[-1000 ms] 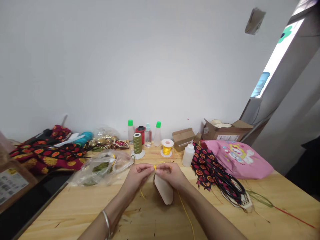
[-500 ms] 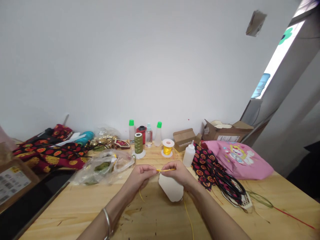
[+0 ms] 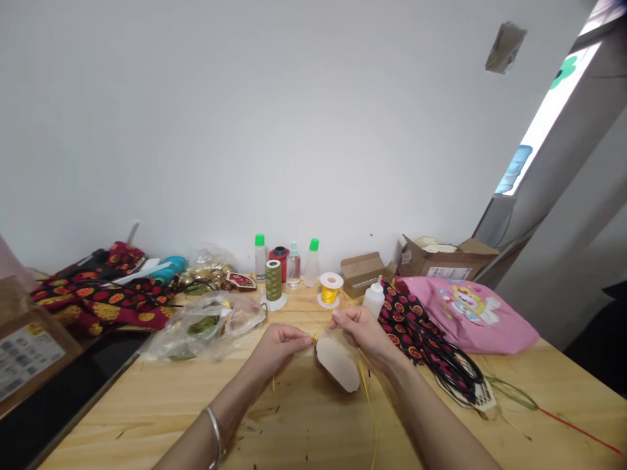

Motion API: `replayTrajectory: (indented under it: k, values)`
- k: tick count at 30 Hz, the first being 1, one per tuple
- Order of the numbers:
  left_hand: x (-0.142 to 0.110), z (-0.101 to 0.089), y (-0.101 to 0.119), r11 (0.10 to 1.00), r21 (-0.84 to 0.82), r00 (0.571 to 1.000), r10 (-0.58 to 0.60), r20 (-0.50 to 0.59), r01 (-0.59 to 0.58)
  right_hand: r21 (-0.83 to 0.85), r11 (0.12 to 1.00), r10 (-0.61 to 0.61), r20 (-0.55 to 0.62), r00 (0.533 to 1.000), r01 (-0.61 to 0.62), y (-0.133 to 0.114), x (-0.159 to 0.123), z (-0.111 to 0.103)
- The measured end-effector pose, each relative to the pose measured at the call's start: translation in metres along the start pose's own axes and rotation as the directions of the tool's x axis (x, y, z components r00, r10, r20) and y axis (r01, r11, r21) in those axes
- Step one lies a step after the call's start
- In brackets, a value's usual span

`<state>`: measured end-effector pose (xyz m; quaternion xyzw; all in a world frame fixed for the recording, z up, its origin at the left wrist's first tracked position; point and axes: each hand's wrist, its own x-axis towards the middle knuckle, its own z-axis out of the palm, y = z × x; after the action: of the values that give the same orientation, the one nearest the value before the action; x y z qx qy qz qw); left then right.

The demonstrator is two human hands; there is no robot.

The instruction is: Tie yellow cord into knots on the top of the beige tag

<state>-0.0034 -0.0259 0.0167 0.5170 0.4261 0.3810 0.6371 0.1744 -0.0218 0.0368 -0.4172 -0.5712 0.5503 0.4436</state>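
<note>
One yellow cord (image 3: pixel 314 337), carton labels (image 3: pixel 29 360) blurred

Pale panel (image 3: pixel 337 364), tilted, yellow cord (image 3: pixel 314 337) at top

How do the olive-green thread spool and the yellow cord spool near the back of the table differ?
The olive-green thread spool is tall and narrow, while the yellow cord spool is shorter. The yellow spool has a broad white top flange; the green one's top is about as narrow as its windings. The green one shows a patterned winding, the yellow one a plain-looking one. Both stand upright on the wooden table.
</note>
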Motion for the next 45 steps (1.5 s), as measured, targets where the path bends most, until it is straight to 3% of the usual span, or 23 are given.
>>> replayTrajectory:
  k: [4,7,12,16,19,24,30,36,40,45]
  values:
    - [0.001,0.001,-0.001,0.999,0.031,0.999,0.026,0.027,-0.027,0.277,0.958,0.069,0.005,0.998,-0.068,0.005,0.002,0.005]
    - [0.002,0.001,-0.002,0.997,0.057,0.998,0.056,0.023,-0.057,0.442,0.883,0.124,0.103,0.987,-0.157,0.008,0.004,0.006]
    - [0.001,0.004,-0.002,0.995,0.075,0.998,0.068,0.005,-0.068,0.514,0.828,0.118,0.231,0.966,-0.224,0.010,0.001,0.009]
    - [0.001,0.004,-0.002,0.993,0.110,0.999,0.040,-0.006,-0.039,0.363,0.913,0.096,0.250,0.964,-0.185,0.008,-0.003,0.017]
    - [0.001,0.004,0.000,0.990,0.114,0.996,0.086,0.015,-0.087,0.170,0.981,0.056,0.208,0.976,-0.093,0.006,-0.005,0.022]
    - [-0.001,0.006,0.003,0.994,0.094,0.998,0.062,0.004,-0.062,-0.153,0.988,0.037,0.168,0.985,-0.011,0.011,-0.003,0.026]
    - [0.001,0.007,0.002,0.989,0.144,0.999,0.032,0.010,-0.033,-0.437,0.892,-0.059,0.146,0.988,0.118,0.020,-0.003,0.030]
    - [0.004,0.006,-0.001,0.981,0.195,0.997,0.028,-0.071,-0.014,-0.733,0.642,-0.238,0.091,0.967,0.227,0.022,-0.004,0.030]
    - [0.005,0.006,-0.002,0.982,0.190,0.995,0.014,-0.096,0.005,-0.827,0.515,-0.273,0.091,0.958,0.226,0.022,-0.003,0.026]
    - [0.008,0.001,-0.007,0.988,0.157,0.996,0.022,-0.082,-0.009,-0.860,0.466,-0.254,0.093,0.963,0.206,0.021,-0.002,0.022]
